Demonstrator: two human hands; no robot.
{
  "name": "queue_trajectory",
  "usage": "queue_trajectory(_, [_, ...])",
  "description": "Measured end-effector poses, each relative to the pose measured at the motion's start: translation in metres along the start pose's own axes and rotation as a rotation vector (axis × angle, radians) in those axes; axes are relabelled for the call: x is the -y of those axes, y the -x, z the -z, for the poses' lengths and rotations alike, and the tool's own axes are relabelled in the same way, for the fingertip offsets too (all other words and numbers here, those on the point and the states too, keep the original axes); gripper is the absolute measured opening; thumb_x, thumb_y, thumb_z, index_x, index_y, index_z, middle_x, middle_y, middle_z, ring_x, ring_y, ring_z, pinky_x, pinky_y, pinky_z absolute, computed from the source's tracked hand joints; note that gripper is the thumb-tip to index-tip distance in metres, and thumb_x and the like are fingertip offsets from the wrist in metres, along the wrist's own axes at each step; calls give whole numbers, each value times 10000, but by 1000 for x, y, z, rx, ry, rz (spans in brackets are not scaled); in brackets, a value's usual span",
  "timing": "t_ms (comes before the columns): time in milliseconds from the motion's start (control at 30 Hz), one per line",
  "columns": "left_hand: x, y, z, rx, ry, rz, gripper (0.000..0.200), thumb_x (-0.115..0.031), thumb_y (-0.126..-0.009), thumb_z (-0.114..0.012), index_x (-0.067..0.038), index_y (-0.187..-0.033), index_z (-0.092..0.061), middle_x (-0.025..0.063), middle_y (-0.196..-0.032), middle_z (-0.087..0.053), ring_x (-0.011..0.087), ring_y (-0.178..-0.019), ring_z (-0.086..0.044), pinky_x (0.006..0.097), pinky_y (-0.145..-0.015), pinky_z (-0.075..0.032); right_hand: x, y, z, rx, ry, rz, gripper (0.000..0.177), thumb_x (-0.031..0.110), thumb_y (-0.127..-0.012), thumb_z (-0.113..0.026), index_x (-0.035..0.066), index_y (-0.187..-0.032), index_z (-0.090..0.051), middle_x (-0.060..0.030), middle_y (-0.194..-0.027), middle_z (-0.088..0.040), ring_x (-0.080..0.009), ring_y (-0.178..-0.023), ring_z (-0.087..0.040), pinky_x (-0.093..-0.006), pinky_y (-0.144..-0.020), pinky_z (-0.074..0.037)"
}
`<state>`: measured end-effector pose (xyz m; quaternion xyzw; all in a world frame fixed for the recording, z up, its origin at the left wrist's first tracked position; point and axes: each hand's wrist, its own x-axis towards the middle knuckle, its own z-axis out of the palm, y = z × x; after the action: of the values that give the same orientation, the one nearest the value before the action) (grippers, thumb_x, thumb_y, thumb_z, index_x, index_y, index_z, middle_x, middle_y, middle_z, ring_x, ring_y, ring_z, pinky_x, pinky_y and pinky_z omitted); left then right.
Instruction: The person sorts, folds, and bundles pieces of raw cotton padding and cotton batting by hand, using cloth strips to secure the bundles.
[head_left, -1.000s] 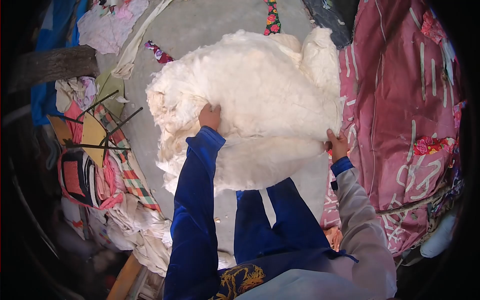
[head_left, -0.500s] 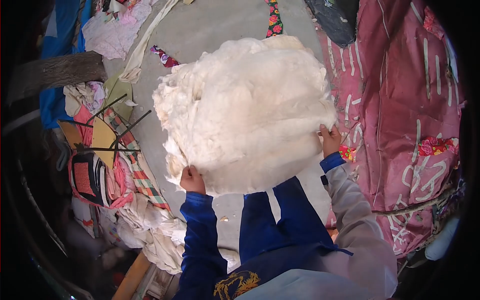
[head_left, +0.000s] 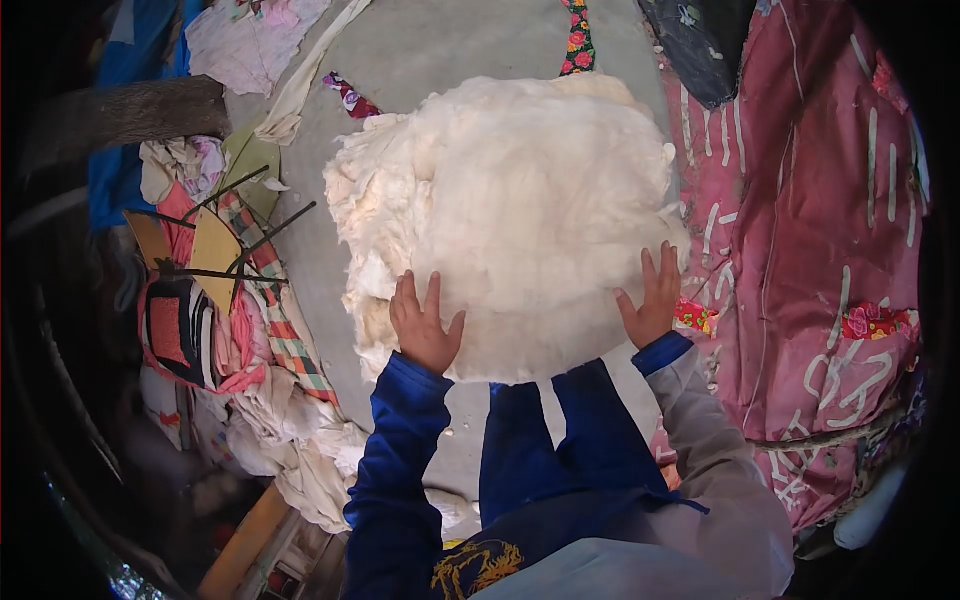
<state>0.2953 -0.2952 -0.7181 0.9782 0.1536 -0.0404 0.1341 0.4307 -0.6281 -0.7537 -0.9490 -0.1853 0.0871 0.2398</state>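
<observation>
A thick, cream-white pile of cotton batting [head_left: 545, 200] lies in front of me in a rough rectangle. Its top layer looks smooth, while the left side is loose and tufted. Flat on its near left part rests my left hand [head_left: 427, 325], fingers spread. My right hand [head_left: 652, 298] is spread at the near right edge, the fingers pointing away from me. Neither hand grips anything. The near edge of the batting hangs close above my blue trousers [head_left: 590, 430].
Under the batting is a grey surface [head_left: 430, 45]. A pink-red cloth with white strips [head_left: 760, 250] covers the right. Rags [head_left: 290, 440], a checked cloth [head_left: 300, 350] and a wire-and-card object [head_left: 215, 255] lie at left, near a wooden beam [head_left: 130, 120]. Floral strips [head_left: 577, 40] poke out behind.
Both hands have let go of the batting's near edge and opened flat on it. The top layer now lies smoother and flatter. The view has shifted slightly.
</observation>
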Motion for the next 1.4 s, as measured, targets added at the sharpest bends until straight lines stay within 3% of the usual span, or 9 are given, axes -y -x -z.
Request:
queue_trajectory(133, [-3,-1,-36,374,-45,-179,904,-553,-651,-727,-251,-1419,-358,258,-1500,-128,416,-1401,-92,666,-1050,-76,39,-5,-41,348,98,127,881,487,-703,-717,137,-1419,-341,-224,-1503,-163,-419,-1397,-105,-624,-1062,-130])
queue_trajectory(300, [40,-10,-125,630,-152,-31,986,-584,-608,-743,-244,-1432,-322,206,-1497,-173,343,-1410,-107,659,-1048,-126,-16,-36,-144,697,372,10,942,514,-647,-740,155,-1419,-337,-190,-1514,-154,-372,-1408,-100,-598,-1081,-147])
queue_trajectory(633, [93,-57,-267,539,-36,-6,902,-430,-555,-830,-197,-1334,-439,172,-1412,-275,356,-1354,-211,635,-1045,-207,-67,-62,-295,526,580,43,837,537,-682,-662,131,-1364,-396,-182,-1434,-303,-396,-1334,-241,-601,-1071,-170])
queue_trajectory(800, [69,-29,-241,471,-60,-22,921,-444,-584,-810,-211,-1373,-396,201,-1412,-268,371,-1358,-195,625,-1053,-188,-21,-65,-225,629,521,-8,687,441,-718,-658,69,-1275,-507,-213,-1361,-422,-371,-1310,-325,-552,-1066,-240])
queue_trajectory(933, [71,2,-224,477,-24,-12,994,-495,-608,-780,-231,-1438,-301,222,-1465,-207,367,-1386,-145,615,-1062,-174,-20,-140,-140,985,-118,-123,342,255,-736,-657,-26,-930,-664,-184,-898,-655,-263,-894,-636,-389,-792,-503])
queue_trajectory(1000, [70,14,-222,516,-13,14,997,-522,-621,-764,-235,-1448,-286,221,-1479,-184,365,-1392,-131,593,-1072,-177,13,-191,-96,528,-249,-207,264,207,-764,-622,-45,-824,-675,-147,-693,-672,-245,-575,-661,-333,-593,-525])
queue_trajectory(1100, [71,31,-234,590,-61,38,998,-526,-620,-765,-235,-1447,-289,216,-1486,-169,365,-1395,-123,579,-1076,-184,10,-273,-108,-124,-91,129,392,293,-804,-623,-38,-1014,-643,-200,-903,-669,-290,-888,-663,-342,-781,-507])
queue_trajectory(1300, [73,47,-259,681,-28,81,928,-388,-594,-822,-222,-1394,-383,192,-1488,-167,360,-1402,-107,482,-1010,-369,-20,-347,-227,-91,50,101,751,422,-783,-660,-6,-1346,-406,-237,-1116,-609,-347,-1106,-564,-359,-963,-417])
queue_trajectory(1400, [84,49,-279,648,-5,98,880,-367,-588,-822,-216,-1362,-431,180,-1480,-186,350,-1401,-118,470,-984,-400,12,-336,-254,28,-173,157,702,365,-801,-641,60,-1379,-383,-242,-1039,-629,-368,-1027,-593,-405,-903,-454])
